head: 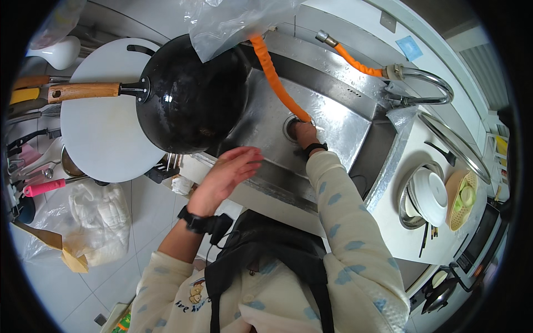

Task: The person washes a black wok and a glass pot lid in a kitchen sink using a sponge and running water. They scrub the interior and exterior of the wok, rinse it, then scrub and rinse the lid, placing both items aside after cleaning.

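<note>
My right hand (306,132) reaches down into the drain (290,128) of the stainless steel sink (345,120), beside the lower end of an orange-sleeved hose (277,79). Its fingers are hidden, so what they touch cannot be told. Above the sink's front edge is my left hand (231,172), fingers apart and holding nothing. A black wok (191,100) with a wooden handle (87,91) lies over the sink's left part and a round white cutting board (100,137). A clear plastic bag (233,25) hangs over the wok's rim and the hose's upper part.
A curved metal faucet (433,79) with an orange hose piece stands at the back right. On the right counter are stacked white bowls (429,197), a glass lid (454,145) and a basket (454,212) with cut green vegetables. Utensils hang at left, near a pink handle (43,188).
</note>
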A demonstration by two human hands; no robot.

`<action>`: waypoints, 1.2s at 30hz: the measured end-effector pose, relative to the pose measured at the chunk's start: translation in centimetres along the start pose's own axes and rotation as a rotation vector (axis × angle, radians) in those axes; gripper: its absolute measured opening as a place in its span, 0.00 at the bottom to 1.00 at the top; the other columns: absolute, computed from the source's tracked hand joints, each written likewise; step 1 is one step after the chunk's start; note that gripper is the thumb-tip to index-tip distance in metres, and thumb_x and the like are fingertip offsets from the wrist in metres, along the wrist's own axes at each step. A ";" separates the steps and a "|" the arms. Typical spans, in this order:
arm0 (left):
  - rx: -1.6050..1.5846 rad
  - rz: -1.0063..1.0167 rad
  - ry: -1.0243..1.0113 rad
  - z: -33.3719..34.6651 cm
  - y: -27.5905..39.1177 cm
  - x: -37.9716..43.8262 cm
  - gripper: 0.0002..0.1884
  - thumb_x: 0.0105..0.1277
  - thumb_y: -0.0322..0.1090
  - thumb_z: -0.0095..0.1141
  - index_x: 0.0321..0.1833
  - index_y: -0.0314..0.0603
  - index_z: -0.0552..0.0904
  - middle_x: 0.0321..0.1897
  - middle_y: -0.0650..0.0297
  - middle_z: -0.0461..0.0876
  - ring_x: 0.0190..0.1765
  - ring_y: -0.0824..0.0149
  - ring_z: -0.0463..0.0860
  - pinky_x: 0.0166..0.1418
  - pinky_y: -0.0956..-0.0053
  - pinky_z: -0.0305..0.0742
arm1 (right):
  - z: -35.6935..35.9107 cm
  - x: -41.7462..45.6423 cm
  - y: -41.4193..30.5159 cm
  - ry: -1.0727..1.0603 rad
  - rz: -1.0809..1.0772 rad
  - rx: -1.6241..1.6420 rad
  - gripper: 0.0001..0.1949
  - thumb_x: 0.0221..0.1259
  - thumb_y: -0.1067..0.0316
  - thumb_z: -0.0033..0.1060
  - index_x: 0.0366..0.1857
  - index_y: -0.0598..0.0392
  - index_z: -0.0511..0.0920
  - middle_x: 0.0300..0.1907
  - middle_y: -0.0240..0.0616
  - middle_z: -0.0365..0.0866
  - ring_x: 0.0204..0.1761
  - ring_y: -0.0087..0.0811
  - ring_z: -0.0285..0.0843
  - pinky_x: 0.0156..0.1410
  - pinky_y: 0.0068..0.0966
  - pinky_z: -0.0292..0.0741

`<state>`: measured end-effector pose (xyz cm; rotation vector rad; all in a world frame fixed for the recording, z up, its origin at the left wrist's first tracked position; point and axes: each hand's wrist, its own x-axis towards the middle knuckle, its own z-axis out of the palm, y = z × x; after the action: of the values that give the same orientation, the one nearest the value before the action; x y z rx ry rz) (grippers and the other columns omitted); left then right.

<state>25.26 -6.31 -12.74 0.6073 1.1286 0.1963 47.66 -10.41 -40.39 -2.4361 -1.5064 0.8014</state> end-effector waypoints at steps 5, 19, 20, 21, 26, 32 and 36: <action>-0.173 -0.118 -0.075 0.2 -0.6 3.5 0.15 0.70 0.40 0.54 0.55 0.42 0.78 0.48 0.64 0.82 0.48 0.71 0.81 0.49 0.76 0.77 | -4.3 -1.0 -0.4 0.091 -0.074 0.526 0.02 0.59 0.72 0.53 0.31 0.56 0.75 0.30 0.41 0.80 0.36 0.42 0.81 0.43 0.33 0.77; 0.737 0.337 -0.127 2.9 -1.5 19.4 0.17 0.58 0.33 0.63 0.50 0.36 0.81 0.36 0.64 0.84 0.39 0.72 0.81 0.45 0.76 0.74 | -15.6 -3.2 -2.8 -0.161 -0.151 1.343 0.11 0.52 0.84 0.60 0.39 0.60 0.79 0.37 0.31 0.83 0.41 0.20 0.79 0.48 0.20 0.75; 0.729 0.332 -0.066 3.7 -0.9 18.7 0.16 0.59 0.33 0.63 0.49 0.35 0.81 0.35 0.64 0.84 0.38 0.72 0.82 0.44 0.76 0.74 | -15.5 -3.3 -2.1 -0.114 -0.140 1.347 0.10 0.53 0.82 0.62 0.39 0.60 0.79 0.36 0.31 0.84 0.39 0.21 0.79 0.47 0.20 0.75; 0.689 0.354 -0.107 3.7 -0.7 18.6 0.15 0.60 0.33 0.62 0.48 0.34 0.81 0.35 0.64 0.84 0.38 0.72 0.81 0.44 0.76 0.74 | -15.4 -3.3 -1.6 -0.113 -0.149 1.104 0.09 0.53 0.80 0.64 0.38 0.60 0.80 0.34 0.32 0.84 0.38 0.21 0.79 0.45 0.21 0.75; 0.647 0.284 -0.282 3.9 0.3 17.9 0.12 0.67 0.35 0.55 0.47 0.33 0.79 0.36 0.64 0.83 0.38 0.73 0.80 0.44 0.75 0.74 | -15.2 -3.7 0.0 -0.113 -0.083 0.703 0.06 0.59 0.74 0.63 0.39 0.60 0.80 0.33 0.32 0.83 0.35 0.18 0.77 0.42 0.18 0.74; 0.689 0.438 -0.061 3.0 -1.1 19.2 0.16 0.71 0.40 0.50 0.54 0.37 0.74 0.42 0.62 0.79 0.40 0.72 0.76 0.44 0.76 0.73 | -14.5 -3.7 -3.6 -0.137 -0.042 1.460 0.05 0.66 0.74 0.55 0.41 0.59 0.80 0.37 0.29 0.83 0.38 0.18 0.78 0.45 0.15 0.74; 0.362 0.047 0.093 3.1 -1.2 19.3 0.16 0.71 0.44 0.51 0.54 0.41 0.74 0.43 0.62 0.77 0.39 0.69 0.76 0.45 0.75 0.76 | -13.6 -3.3 -4.8 -0.103 -0.038 1.499 0.08 0.65 0.80 0.49 0.43 0.61 0.79 0.39 0.32 0.83 0.41 0.22 0.80 0.48 0.17 0.76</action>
<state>36.12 0.10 -27.68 0.9543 1.2518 0.0592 49.88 -9.19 -25.83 -1.2019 -0.4734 1.3378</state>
